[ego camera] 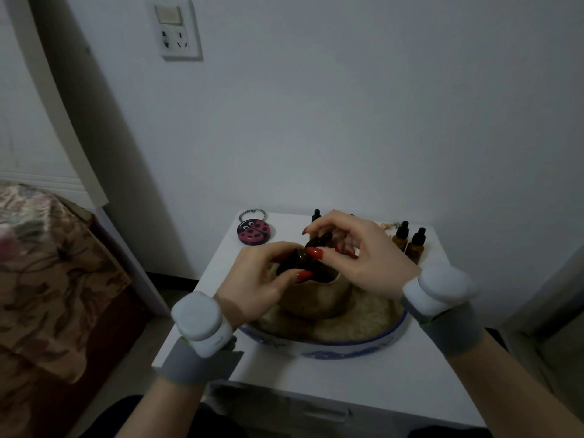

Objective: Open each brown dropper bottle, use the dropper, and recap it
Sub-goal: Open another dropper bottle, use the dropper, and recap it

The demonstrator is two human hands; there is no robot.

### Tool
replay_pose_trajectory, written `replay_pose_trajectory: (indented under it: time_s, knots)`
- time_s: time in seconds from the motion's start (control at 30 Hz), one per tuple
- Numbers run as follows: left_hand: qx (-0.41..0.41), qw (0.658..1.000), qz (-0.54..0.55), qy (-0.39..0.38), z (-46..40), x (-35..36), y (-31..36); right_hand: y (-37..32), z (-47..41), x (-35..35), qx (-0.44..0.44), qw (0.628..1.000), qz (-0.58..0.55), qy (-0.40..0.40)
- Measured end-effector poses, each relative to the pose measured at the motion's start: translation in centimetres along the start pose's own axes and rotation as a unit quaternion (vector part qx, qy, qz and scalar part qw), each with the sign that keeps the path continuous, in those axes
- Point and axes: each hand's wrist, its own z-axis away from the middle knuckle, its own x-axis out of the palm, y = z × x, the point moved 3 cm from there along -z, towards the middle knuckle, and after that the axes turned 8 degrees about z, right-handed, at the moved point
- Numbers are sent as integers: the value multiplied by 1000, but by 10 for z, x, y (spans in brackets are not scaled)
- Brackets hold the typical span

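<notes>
My left hand [256, 276] grips a brown dropper bottle [295, 262], tilted, above a tan bowl. My right hand [354, 248] pinches the bottle's black dropper cap [322, 239] at the neck. Whether the cap is on or off the neck is hidden by my fingers. Two more capped brown dropper bottles [410, 241] stand at the back right of the white table [363, 384]. Another black dropper top [316, 214] shows just behind my right hand.
A tan bowl [313, 298] sits inside a blue-and-white basin [347, 347] at the table's middle. A ladybird tin [253, 233] and a bead bracelet [251, 212] lie at the back left. A bed [47, 279] stands to the left, with the wall close behind.
</notes>
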Motion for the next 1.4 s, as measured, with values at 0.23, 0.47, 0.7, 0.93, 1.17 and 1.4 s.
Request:
replay_pose_trajectory:
  time_s: [0.23, 0.47, 0.7, 0.93, 1.17, 1.4]
  knots:
    - [0, 999, -33, 8, 2, -1, -3, 5, -3, 2, 29, 999, 40, 16]
    - [5, 999, -42, 12, 2, -2, -3, 2, -2, 0, -1, 1000, 18, -7]
    - [5, 999, -49, 22, 2, -2, -1, 6, -3, 2, 60, 997, 0, 42]
    - [-5, 999, -39, 14, 2, -1, 0, 7, -3, 4, 44, 999, -4, 20]
    - [3, 999, -17, 42, 1, -2, 1, 8, -3, 3, 42, 994, -98, 36]
    - [5, 998, 16, 53, 1, -2, 0, 14, -3, 12, 119, 968, -185, 122]
